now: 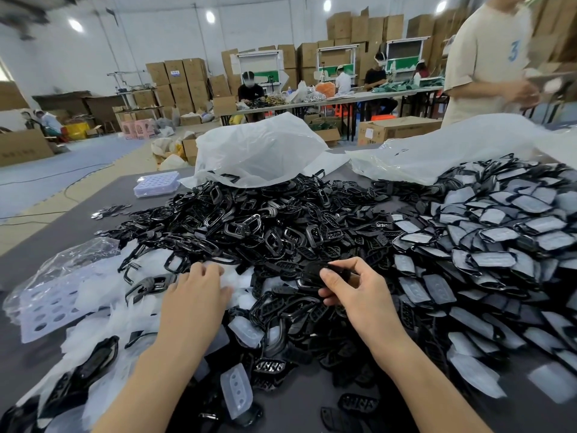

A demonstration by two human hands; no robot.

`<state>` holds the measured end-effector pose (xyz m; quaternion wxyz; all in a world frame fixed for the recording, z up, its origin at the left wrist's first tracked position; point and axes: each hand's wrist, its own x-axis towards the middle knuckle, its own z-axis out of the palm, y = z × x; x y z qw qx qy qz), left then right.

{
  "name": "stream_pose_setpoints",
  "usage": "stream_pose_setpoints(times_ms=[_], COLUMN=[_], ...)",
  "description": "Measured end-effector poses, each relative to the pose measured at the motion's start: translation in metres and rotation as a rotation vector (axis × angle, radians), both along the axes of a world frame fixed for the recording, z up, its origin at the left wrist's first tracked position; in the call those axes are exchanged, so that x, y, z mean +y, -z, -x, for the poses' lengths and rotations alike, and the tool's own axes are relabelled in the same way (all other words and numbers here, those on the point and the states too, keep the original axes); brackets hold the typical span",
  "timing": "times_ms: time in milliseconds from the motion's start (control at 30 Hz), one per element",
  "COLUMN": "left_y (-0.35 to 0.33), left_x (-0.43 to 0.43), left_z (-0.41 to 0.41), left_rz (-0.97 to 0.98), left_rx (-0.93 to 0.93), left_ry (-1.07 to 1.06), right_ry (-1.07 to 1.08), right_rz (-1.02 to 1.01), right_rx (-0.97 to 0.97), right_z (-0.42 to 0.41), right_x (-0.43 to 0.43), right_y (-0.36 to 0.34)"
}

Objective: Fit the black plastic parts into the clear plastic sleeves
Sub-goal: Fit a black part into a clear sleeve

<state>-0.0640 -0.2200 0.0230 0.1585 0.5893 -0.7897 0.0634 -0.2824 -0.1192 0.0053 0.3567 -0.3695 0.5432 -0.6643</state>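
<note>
Dark table [78, 232] (boxes [184, 79] stacked behind): right hand [359, 292] pinches black part [315, 271], left hand [196, 295] flat on clear sleeves [103, 295].

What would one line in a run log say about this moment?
right hand: pinches black plastic part | left hand: rests on clear plastic sleeves | fitting: not yet started

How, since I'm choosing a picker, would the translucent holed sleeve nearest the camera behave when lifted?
The translucent holed plastic sleeve is probably light and flexible: it looks thin and hollow. Its glossy surface may slip. Lying flat among black plastic parts, it seems unlikely to roll.
</note>
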Motion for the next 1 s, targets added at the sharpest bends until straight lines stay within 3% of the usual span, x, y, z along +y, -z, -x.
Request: stream_pose_setpoints(times_ms=[200,467,567,633,767,1000], left_y=[0.006,-0.013,-0.018,-0.014,0.002,0.019], left_x=[-0.006,0.009,0.019,0.029,0.046,0.05], left_z=[-0.004,0.007,0.017,0.027,0.046,0.051], left_rz=[0.035,-0.104,-0.366,-0.472,-0.531,-0.393], left_rx=[0.134,0.846,1.193,1.298,1.324,1.203], left_ry=[0.032,0.284,0.395,0.477,0.567,0.487], right_ry=[0.011,-0.032,-0.128,-0.254,-0.433,-0.326], right_rz=[0.001,0.027,0.063,0.081,0.084,0.06], right_rx=[0.001,-0.101,-0.337,-0.489,-0.565,-0.539], right_z=[0.001,0.002,0.003,-0.001,-0.01,-0.008], right_x=[0.0,-0.001,-0.003,-0.003,-0.002,-0.006], right_y=[-0.001,-0.002,-0.005,-0.006,-0.004,0.001])
